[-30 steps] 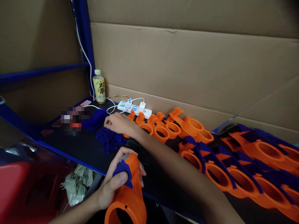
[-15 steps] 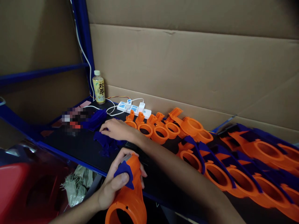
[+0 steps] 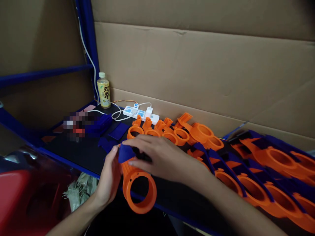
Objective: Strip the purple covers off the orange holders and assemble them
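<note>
An orange plastic part with a round ring (image 3: 141, 208) at its lower end is held above the table's front edge. My left hand (image 3: 108, 178) is closed along its left side, thumb near the top. A small dark-blue sheet (image 3: 126, 153) lies over the part's upper end. My right hand (image 3: 159, 157) reaches across from the right, its fingers and thumb closed around that blue sheet and the part's top. Just behind, a crumpled blue piece (image 3: 106, 144) lies on the black tabletop, with a flat blue rectangle (image 3: 118, 131) beyond it.
Several orange ring parts (image 3: 182, 137) stand at the back. Rows of orange parts with blue covering (image 3: 253, 188) fill the right side. A white power strip (image 3: 141, 113), cables and a yellow-labelled bottle (image 3: 104, 91) are at the back left. A red plastic object (image 3: 22, 200) stands lower left.
My right hand has come back from the blue pieces on the table to the held part's top. The orange part has been raised and turned, so its ring now shows whole.
</note>
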{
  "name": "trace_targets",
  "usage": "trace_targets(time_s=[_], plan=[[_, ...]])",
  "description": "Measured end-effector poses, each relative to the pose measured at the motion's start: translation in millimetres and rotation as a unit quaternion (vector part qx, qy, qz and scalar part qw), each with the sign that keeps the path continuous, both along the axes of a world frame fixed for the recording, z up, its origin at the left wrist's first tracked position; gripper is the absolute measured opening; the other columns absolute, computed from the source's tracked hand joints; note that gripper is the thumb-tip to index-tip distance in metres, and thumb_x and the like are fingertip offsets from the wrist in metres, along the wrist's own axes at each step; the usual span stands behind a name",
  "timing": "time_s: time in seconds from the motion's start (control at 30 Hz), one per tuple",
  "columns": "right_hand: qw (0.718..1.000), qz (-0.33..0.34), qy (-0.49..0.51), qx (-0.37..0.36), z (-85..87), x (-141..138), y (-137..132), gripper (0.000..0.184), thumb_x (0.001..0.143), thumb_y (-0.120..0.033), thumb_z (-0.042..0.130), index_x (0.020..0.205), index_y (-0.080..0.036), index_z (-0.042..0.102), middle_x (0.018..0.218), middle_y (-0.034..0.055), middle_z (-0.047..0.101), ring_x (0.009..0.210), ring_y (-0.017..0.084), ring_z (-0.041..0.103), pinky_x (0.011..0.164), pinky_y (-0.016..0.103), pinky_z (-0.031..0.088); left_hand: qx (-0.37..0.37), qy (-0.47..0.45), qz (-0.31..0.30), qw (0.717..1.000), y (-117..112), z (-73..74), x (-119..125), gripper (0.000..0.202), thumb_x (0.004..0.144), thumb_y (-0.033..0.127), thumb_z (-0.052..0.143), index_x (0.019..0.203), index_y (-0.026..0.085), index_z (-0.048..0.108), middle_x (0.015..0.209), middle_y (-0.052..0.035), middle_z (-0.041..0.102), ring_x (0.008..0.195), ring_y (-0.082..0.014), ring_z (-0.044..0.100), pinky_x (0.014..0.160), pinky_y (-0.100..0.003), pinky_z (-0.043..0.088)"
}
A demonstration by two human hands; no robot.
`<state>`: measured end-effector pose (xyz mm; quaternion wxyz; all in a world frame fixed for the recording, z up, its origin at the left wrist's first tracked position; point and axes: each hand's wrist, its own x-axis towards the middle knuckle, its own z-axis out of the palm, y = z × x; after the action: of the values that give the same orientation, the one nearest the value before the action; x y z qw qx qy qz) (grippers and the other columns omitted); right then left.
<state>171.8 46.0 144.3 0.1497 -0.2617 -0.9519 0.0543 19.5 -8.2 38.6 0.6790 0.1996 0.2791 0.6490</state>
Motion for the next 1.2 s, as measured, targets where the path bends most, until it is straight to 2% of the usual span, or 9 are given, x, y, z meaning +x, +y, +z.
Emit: trace_targets(time_s=[0.13, 0.3, 0.53, 0.63, 0.73, 0.8, 0.97, 1.1, 1.2], plan=[[0.967, -0.027, -0.060, 0.248, -22.3, 11.8, -24.9, 0.037, 0.097, -0.031, 0.053, 0.129, -0.016, 0.062, 0.112, 0.0126, 0.070, 0.097, 0.023, 0.067, 0.073, 0.035, 0.058, -0.004, 0.045, 0.009, 0.999, 0.5, -6.9, 4.7, 0.032, 0.091, 0.042, 0.064, 0.113, 0.019, 0.068, 0.108, -0.0045, 0.072, 0.102, -0.0197, 0.065, 0.093, -0.031, 0.048], [0.929, 0.021, -0.084, 0.361, -40.5, 20.5, -19.6, 0.033, 0.099, -0.029, 0.047, 0.117, -0.011, 0.069, 0.113, 0.0168, 0.070, 0.095, 0.024, 0.069, 0.075, 0.036, 0.061, -0.015, 0.069, 0.010, 0.997, -5.4, -7.7, 14.5, 0.025, 0.088, 0.041, 0.070, 0.103, 0.022, 0.062, 0.067, 0.0059, 0.062, 0.052, -0.0089, 0.056, 0.053, -0.021, 0.046], [0.960, 0.006, -0.014, 0.279, -54.4, 14.9, -8.2, 0.033, 0.100, -0.024, 0.043, 0.118, -0.009, 0.067, 0.106, 0.0130, 0.072, 0.089, 0.018, 0.070, 0.071, 0.029, 0.059, -0.017, 0.063, 0.005, 0.998, -6.5, 7.1, 22.6, 0.027, 0.091, 0.044, 0.063, 0.087, 0.022, 0.048, 0.056, 0.0072, 0.053, 0.040, -0.0054, 0.040, 0.039, -0.014, 0.029], [0.962, 0.002, 0.044, 0.268, -46.4, 19.9, 2.1, 0.030, 0.099, -0.020, 0.042, 0.109, -0.012, 0.069, 0.092, 0.0090, 0.073, 0.079, 0.015, 0.068, 0.063, 0.027, 0.053, -0.012, 0.063, 0.015, 0.998, -7.6, 11.4, 17.7, 0.031, 0.092, 0.047, 0.060, 0.082, 0.021, 0.046, 0.054, 0.0065, 0.050, 0.040, -0.0056, 0.037, 0.038, -0.015, 0.027], [0.944, -0.081, 0.135, 0.289, -32.1, 28.2, 18.3, 0.028, 0.099, -0.017, 0.043, 0.089, -0.017, 0.069, 0.071, 0.0028, 0.067, 0.066, 0.011, 0.061, 0.056, 0.025, 0.040, -0.012, 0.066, 0.033, 0.997, -13.9, 14.5, 12.7, 0.033, 0.093, 0.050, 0.058, 0.083, 0.020, 0.046, 0.055, 0.0057, 0.052, 0.038, -0.0049, 0.035, 0.040, -0.016, 0.027], [0.945, -0.121, 0.129, 0.276, -27.6, 23.8, 27.0, 0.027, 0.099, -0.020, 0.046, 0.088, -0.017, 0.070, 0.074, 0.0028, 0.067, 0.071, 0.012, 0.061, 0.056, 0.025, 0.035, 0.001, 0.078, 0.025, 0.997, -20.5, 14.1, 13.5, 0.028, 0.095, 0.047, 0.055, 0.089, 0.020, 0.049, 0.059, 0.0039, 0.058, 0.039, -0.0042, 0.036, 0.043, -0.016, 0.029], [0.997, -0.016, 0.051, 0.058, -42.9, -32.7, 38.1, 0.023, 0.100, -0.030, 0.051, 0.102, -0.020, 0.072, 0.097, 0.0035, 0.068, 0.084, 0.011, 0.061, 0.065, 0.022, 0.037, 0.065, 0.079, -0.128, 0.987, -35.1, 0.0, 24.7, 0.023, 0.096, 0.043, 0.054, 0.099, 0.021, 0.051, 0.068, -0.0009, 0.066, 0.036, -0.0032, 0.039, 0.037, -0.016, 0.017], [0.991, 0.074, 0.035, -0.110, -55.2, -83.9, 50.6, 0.016, 0.094, -0.034, 0.061, 0.101, -0.025, 0.073, 0.092, -0.0011, 0.071, 0.079, 0.009, 0.061, 0.066, 0.022, 0.038, 0.125, 0.053, -0.187, 0.973, -39.0, -8.5, 23.9, 0.022, 0.096, 0.041, 0.053, 0.102, 0.020, 0.054, 0.066, -0.0005, 0.064, 0.037, -0.0047, 0.045, 0.040, -0.016, 0.025], [0.981, 0.082, -0.030, -0.173, -62.6, -112.5, 59.0, 0.011, 0.087, -0.033, 0.070, 0.079, -0.025, 0.074, 0.075, -0.0030, 0.069, 0.071, 0.010, 0.059, 0.060, 0.022, 0.035, 0.136, 0.048, -0.186, 0.972, -37.9, -8.3, 19.5, 0.022, 0.097, 0.040, 0.051, 0.101, 0.019, 0.054, 0.065, -0.0019, 0.065, 0.038, -0.0049, 0.045, 0.042, -0.016, 0.026]])
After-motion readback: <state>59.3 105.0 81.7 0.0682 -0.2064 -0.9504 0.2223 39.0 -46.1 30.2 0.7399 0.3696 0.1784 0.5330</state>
